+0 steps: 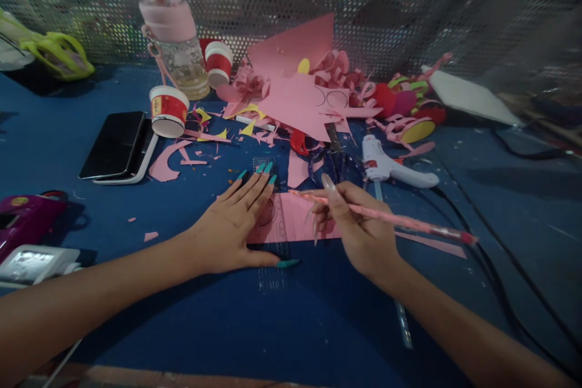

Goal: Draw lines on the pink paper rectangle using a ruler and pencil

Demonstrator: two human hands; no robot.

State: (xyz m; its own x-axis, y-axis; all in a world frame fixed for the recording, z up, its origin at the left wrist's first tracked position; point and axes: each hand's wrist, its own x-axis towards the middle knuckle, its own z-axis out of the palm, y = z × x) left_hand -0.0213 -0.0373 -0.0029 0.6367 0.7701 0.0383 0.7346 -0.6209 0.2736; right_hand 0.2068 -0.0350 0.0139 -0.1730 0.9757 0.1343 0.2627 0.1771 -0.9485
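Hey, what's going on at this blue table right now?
A person is working with pink paper. Their left hand presses flat on a clear ruler laid over a pink paper strip, while the right hand holds a pink pencil over it. Paper scraps, a glue gun, cups and a phone lie behind.

A pink sheet of paper [297,218] lies flat on the blue surface [318,315], partly under both hands. A clear ruler [273,224] lies across its left part, pressed flat beneath the left hand [231,224]. A thin pink pencil [391,218] with a red end rests tilted in the right hand [359,233], its tip over the paper just beside the ruler.
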